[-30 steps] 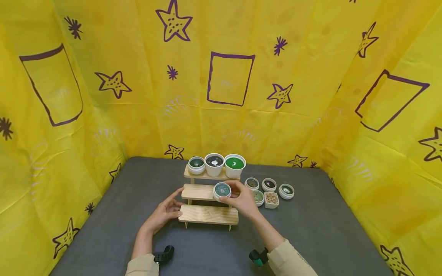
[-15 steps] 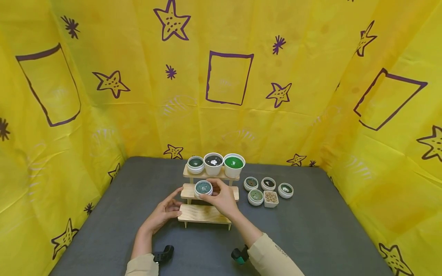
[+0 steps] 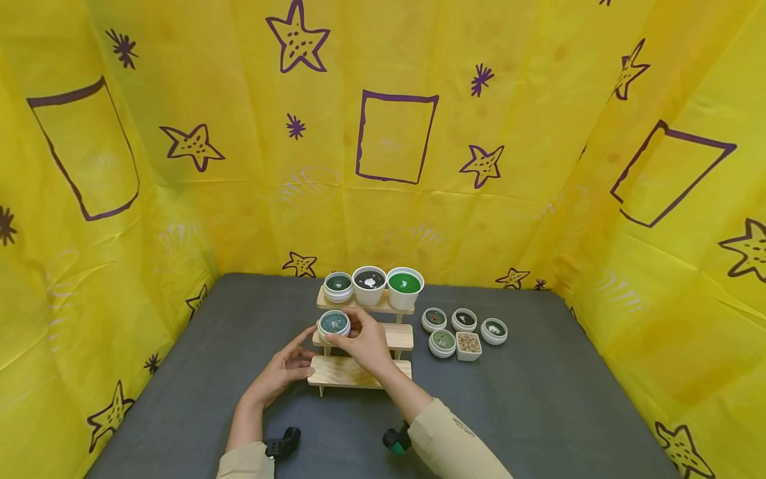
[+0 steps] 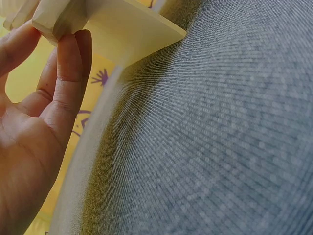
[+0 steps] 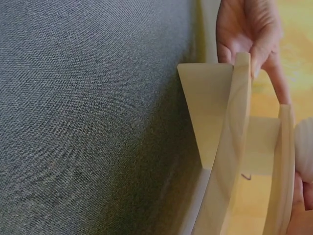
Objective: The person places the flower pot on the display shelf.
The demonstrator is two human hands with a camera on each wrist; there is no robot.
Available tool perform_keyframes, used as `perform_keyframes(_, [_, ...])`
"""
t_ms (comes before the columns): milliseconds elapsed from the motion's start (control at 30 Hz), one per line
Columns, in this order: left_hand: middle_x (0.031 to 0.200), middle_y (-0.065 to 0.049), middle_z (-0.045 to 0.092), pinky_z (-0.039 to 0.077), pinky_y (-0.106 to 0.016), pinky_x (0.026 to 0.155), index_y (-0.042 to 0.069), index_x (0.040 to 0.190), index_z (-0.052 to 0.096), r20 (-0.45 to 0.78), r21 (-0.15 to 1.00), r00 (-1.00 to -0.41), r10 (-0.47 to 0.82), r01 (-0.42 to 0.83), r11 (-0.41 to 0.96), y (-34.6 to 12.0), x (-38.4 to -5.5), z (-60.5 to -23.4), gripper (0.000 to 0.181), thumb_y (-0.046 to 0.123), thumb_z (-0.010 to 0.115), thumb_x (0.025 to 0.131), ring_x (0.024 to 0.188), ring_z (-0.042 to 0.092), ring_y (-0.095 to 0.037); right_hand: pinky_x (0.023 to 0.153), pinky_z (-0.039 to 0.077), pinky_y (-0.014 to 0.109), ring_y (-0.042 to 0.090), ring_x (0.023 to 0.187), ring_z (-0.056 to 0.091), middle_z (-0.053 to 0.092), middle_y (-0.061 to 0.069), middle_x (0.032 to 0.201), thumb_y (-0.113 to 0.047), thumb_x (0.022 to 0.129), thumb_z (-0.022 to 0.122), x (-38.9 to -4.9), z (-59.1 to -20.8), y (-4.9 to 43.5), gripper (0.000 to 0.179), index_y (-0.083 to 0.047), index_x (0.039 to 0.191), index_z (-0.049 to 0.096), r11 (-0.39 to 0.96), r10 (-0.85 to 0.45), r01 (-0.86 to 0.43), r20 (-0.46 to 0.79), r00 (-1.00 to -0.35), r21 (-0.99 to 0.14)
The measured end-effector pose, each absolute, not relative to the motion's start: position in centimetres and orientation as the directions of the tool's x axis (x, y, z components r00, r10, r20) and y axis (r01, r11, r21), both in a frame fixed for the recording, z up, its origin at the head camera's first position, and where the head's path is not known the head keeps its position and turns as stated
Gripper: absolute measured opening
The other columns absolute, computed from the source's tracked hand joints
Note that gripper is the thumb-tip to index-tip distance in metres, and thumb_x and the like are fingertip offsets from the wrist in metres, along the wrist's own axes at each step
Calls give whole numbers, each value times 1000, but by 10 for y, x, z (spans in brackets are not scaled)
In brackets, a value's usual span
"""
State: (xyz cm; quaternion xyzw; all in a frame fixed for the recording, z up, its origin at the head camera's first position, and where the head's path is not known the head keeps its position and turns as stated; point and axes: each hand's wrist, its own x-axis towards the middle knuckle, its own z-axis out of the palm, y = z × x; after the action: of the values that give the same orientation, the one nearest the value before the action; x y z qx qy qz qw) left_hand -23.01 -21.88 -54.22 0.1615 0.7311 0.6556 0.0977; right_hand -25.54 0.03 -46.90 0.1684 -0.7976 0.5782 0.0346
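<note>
A three-tier wooden display stand [image 3: 353, 372] stands on the grey table. My right hand [image 3: 366, 342] pinches a small white round jar with blue-green contents [image 3: 334, 323] between thumb and fingers, at the left end of the middle tier. On the left, my left hand [image 3: 278, 372] grips the stand's end, thumb at the bottom tier and index finger reaching up to the middle one; the left wrist view shows its fingertips against the board's end [image 4: 61, 22]. In the right wrist view, the jar's white side [image 5: 304, 147] shows only partly at the edge.
On the top tier sit a low jar with dark green contents [image 3: 338, 286], a cup with black contents [image 3: 369, 286] and a cup with bright green contents [image 3: 405, 287]. Several small jars [image 3: 443, 343] and a square cup of beige bits [image 3: 469, 346] stand right of the stand. Yellow curtains [image 3: 395, 219] surround the table.
My right hand has carried the blue-green jar leftward along the middle tier, from its right end to its left end. My left hand has stayed on the stand.
</note>
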Motion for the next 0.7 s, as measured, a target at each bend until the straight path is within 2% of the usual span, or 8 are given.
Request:
perform_keyframes(200, [124,-34,48,52,-20,87,12,158,19,38,991,-937,348,80,107,-219,-230,-542,83,6,67,91,104,62,-7,78,55,17,13,95,66,70,10,110,-23,76,85,-258,-468,-3,56,-11,126,62,283,-236,-307,244,-941,-909])
perform_keyframes(700, [124,-35,47,52,-19,87,10,159,16,50,991,-929,367,92,100,-219,-231,-542,84,6,66,92,103,63,-5,78,55,17,10,95,66,70,9,109,-25,75,86,-259,-469,-3,58,-11,126,62,297,-232,-302,239,-943,-906])
